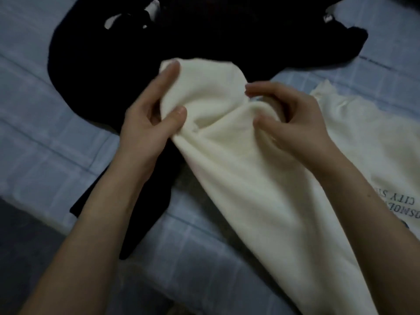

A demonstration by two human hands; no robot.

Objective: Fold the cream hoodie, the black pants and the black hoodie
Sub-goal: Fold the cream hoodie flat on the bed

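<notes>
Two bare forearms enter from the near edge of the bed and meet over a soft cream fleece hoodie. The hoodie lies unfolded from the bed's near right side toward its middle, with printed dark lettering showing upside down at the right edge. The left hand pinches a bunched end of the cream cloth, thumb on top and fingers curled behind it. The right hand, just beside it, has its fingers curled and its thumb pressed into the same gathered fold, so both hands hold that part up off the pale blue checked bed sheet. Whether the held part is a sleeve or the hood cannot be told. A crumpled heap of black cloth occupies the far middle of the bed, touching the cream cloth, with a black strip trailing to the near edge; pants and black hoodie cannot be told apart in it. Judged progress: very early. No garment is folded; the cream hoodie appears only to be under straightening, and both black items lie unfolded.
</notes>
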